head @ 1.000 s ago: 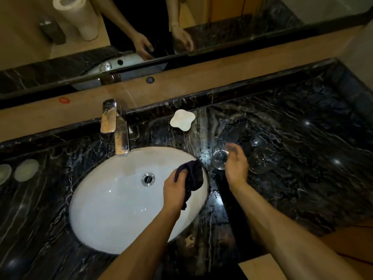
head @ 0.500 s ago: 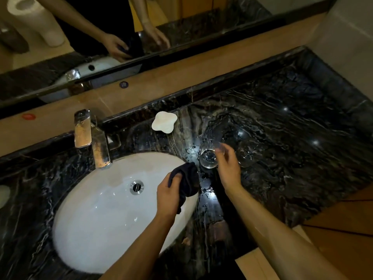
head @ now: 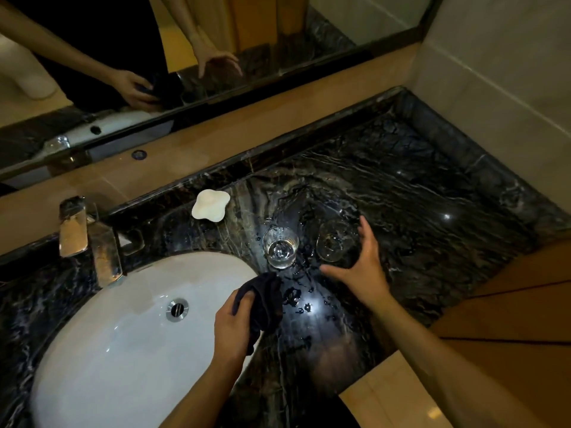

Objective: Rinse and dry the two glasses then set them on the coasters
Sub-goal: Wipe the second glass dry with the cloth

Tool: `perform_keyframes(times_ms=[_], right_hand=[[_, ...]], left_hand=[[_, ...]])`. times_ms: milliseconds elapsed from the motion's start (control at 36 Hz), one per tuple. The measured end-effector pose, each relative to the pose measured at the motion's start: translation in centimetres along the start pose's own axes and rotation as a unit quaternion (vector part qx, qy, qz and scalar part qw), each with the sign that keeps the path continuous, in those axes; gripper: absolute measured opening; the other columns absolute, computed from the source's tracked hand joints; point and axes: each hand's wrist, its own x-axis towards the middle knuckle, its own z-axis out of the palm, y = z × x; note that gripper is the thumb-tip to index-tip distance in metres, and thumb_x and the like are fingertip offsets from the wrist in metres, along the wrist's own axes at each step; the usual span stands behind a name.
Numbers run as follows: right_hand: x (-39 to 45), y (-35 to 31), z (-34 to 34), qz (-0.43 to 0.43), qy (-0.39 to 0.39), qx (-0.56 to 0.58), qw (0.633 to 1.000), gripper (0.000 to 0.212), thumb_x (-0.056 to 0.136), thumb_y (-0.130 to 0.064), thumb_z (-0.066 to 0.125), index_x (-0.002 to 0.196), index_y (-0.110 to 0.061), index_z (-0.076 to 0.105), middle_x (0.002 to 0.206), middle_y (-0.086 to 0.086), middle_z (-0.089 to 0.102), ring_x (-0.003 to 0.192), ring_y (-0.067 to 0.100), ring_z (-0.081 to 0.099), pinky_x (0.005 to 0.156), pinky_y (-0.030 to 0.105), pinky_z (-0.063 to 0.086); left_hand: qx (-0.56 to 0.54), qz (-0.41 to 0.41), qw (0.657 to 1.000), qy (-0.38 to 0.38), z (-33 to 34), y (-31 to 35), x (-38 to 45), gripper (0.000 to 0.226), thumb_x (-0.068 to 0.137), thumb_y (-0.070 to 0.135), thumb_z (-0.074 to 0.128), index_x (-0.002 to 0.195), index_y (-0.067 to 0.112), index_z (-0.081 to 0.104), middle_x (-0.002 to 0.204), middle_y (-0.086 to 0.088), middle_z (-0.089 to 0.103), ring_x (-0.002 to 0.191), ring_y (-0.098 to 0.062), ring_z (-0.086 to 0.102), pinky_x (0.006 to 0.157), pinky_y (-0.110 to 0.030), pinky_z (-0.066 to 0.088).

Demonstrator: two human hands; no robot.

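Two clear glasses stand upright on the wet black marble counter (head: 432, 193) right of the basin. The left glass (head: 280, 247) stands free. The right glass (head: 332, 244) sits just inside the spread fingers and thumb of my right hand (head: 361, 261), which is open around it without clearly touching. My left hand (head: 233, 327) grips a dark cloth (head: 262, 299) over the basin's right rim. No coasters appear in this frame.
A white oval basin (head: 123, 335) with a metal drain fills the lower left. A chrome tap (head: 89, 236) stands behind it. A white soap dish (head: 210, 205) lies near the back ledge. Water drops dot the counter by the glasses. A mirror runs along the back wall.
My right hand let go of the left glass, which now stands on the counter, and moved right to open around the second glass. The view swung right.
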Motion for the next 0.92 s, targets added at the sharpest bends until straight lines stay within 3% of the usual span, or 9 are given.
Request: perform_keyframes(times_ms=[139,194,278,417,528,639,750,833,917], right_hand=[[2.3,-0.1,0.4,-0.018,-0.049,-0.003,0.999,0.12,0.063,-0.031,0.093,0.151,-0.042,0.012,0.155,-0.003,0.036,0.137,0.013,0.038,0.105,0.028,0.033],[2.7,-0.1,0.5,-0.017,-0.041,-0.006,0.999,0.109,0.067,-0.029,0.091,0.148,-0.038,0.019,0.145,-0.008,0.048,0.122,0.008,0.048,0.097,0.026,0.038],[3.3,0.2,0.3,-0.017,-0.038,-0.007,0.999,0.094,0.068,-0.027,0.09,0.14,-0.034,0.03,0.136,-0.012,0.055,0.114,0.006,0.053,0.096,0.028,0.043],[3.7,-0.5,-0.6,-0.002,-0.062,0.038,0.997,0.084,0.064,-0.023,0.091,0.132,-0.026,0.042,0.132,-0.004,0.06,0.119,0.015,0.058,0.099,0.027,0.043],[2.3,-2.1,-2.6,0.008,-0.088,0.153,0.984,0.077,0.059,-0.023,0.089,0.125,-0.028,0.049,0.125,-0.001,0.063,0.111,0.021,0.064,0.102,0.045,0.05],[0.0,-4.4,-4.9,0.013,-0.119,0.254,0.96,0.076,0.061,-0.026,0.093,0.126,-0.032,0.054,0.121,0.005,0.065,0.11,0.026,0.067,0.102,0.054,0.049],[-1.6,-7.5,-5.9,0.002,-0.124,0.325,0.938,0.094,0.047,-0.049,0.095,0.129,-0.037,0.05,0.119,0.008,0.069,0.118,0.036,0.061,0.103,0.055,0.046],[-2.6,-9.8,-5.7,-0.032,-0.138,0.34,0.93,0.092,0.05,-0.051,0.094,0.129,-0.032,0.051,0.12,0.006,0.069,0.118,0.034,0.062,0.102,0.052,0.048],[-3.3,-11.8,-5.3,-0.068,-0.157,0.329,0.929,0.084,0.057,-0.041,0.092,0.13,-0.025,0.052,0.125,0.004,0.067,0.118,0.031,0.062,0.099,0.044,0.051]], left_hand=[[0.012,0.006,1.0,0.016,0.2,-0.2,-0.7,0.024,0.101,0.021,0.051,0.094,0.029,0.072,0.05,0.007,0.054,0.045,-0.015,0.043,0.047,-0.027,0.033],[0.018,0.021,0.999,0.024,0.2,-0.3,-1.1,0.024,0.101,0.02,0.052,0.094,0.031,0.073,0.064,0.006,0.065,0.055,-0.014,0.053,0.051,-0.03,0.041],[0.017,0.038,0.999,0.032,0.4,-0.2,-1.6,0.025,0.101,0.016,0.052,0.096,0.031,0.071,0.089,0.008,0.075,0.079,-0.009,0.069,0.064,-0.019,0.051],[0.025,0.054,0.998,0.025,0.9,-0.1,-2.4,0.025,0.101,0.016,0.052,0.098,0.03,0.072,0.093,0.012,0.075,0.089,-0.002,0.069,0.069,-0.01,0.05],[0.036,0.089,0.995,0.013,1.2,0.9,-3.7,0.025,0.101,0.015,0.052,0.1,0.029,0.072,0.092,0.014,0.075,0.09,-0.003,0.069,0.072,-0.014,0.05],[0.029,0.169,0.985,0.002,1.9,3.4,-5.4,0.024,0.1,0.013,0.052,0.104,0.03,0.07,0.096,0.017,0.073,0.091,-0.002,0.067,0.075,-0.015,0.05],[-0.008,0.256,0.966,0.023,3.3,6.7,-6.6,0.019,0.097,0.028,0.055,0.106,0.042,0.065,0.102,0.02,0.07,0.097,0.003,0.064,0.077,-0.01,0.047],[-0.005,0.326,0.945,0.023,4.6,9.0,-6.8,0.028,0.092,0.047,0.047,0.116,0.055,0.059,0.116,0.017,0.066,0.112,-0.002,0.06,0.089,-0.016,0.047],[-0.014,0.357,0.934,0.019,5.9,10.8,-6.7,0.032,0.093,0.048,0.043,0.122,0.061,0.052,0.126,0.021,0.059,0.121,-0.002,0.055,0.098,-0.019,0.045]])
